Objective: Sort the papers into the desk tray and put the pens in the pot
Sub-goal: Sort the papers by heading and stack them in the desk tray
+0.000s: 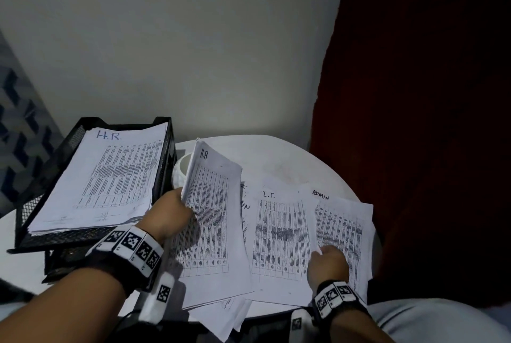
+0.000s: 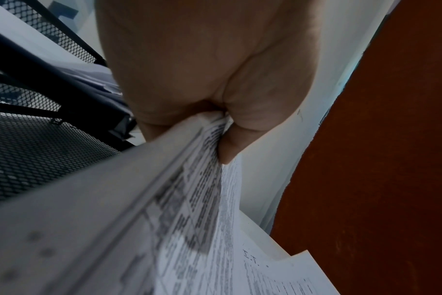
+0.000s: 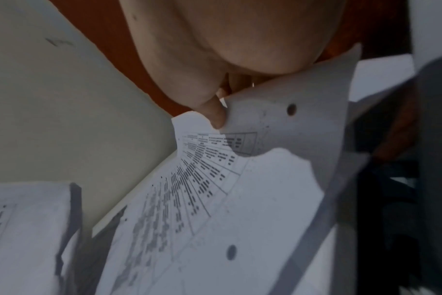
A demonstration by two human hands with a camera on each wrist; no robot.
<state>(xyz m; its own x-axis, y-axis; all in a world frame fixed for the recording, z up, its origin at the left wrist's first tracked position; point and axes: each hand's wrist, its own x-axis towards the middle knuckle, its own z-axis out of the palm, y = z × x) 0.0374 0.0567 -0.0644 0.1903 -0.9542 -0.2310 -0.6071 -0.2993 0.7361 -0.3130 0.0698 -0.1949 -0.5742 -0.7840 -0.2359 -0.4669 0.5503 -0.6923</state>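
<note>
Hidden or unclear: pot (image 1: 182, 169), white, mostly covered by the raised H.R. sheaf (image 1: 213, 201), only a curved part showing just right of the desk tray (image 1: 163, 174); no pens visible in any view. Lower tiers of the desk tray largely masked by the left forearm and wrist band. Partly covered sheet (image 1: 244, 205) between the H.R. sheaf and the I.T. sheet (image 1: 279, 234), heading cut off, only a few handwritten letters legible. Fingers of both hands concealed under paper in the head view. Left wrist view blurred along the paper edge; right wrist view soft and dim.

Left hand (image 1: 168, 215): closed in a pinch on the left edge of the H.R. sheaf, thumb (image 2: 230, 143) on the printed face, fingers beneath; sheaf lifted and tilted, its top edge near the right wall of the desk tray, its lower part over the loose sheets on the table (image 1: 290, 160).

Right hand (image 1: 327, 262): curled, pinching the left edge of the ADMIN sheet (image 1: 343, 229), furthest right of the desk tray; edge bent upward, punched hole (image 3: 291, 109) visible near the grip.

Pose: left forearm reaching in from lower left across the front of the desk tray, back of hand upward; right wrist low at the near table edge, knuckles upward.

Desk tray: black mesh, on the left of the table, top tier holding a stack headed H.R. (image 1: 110, 174).
</note>
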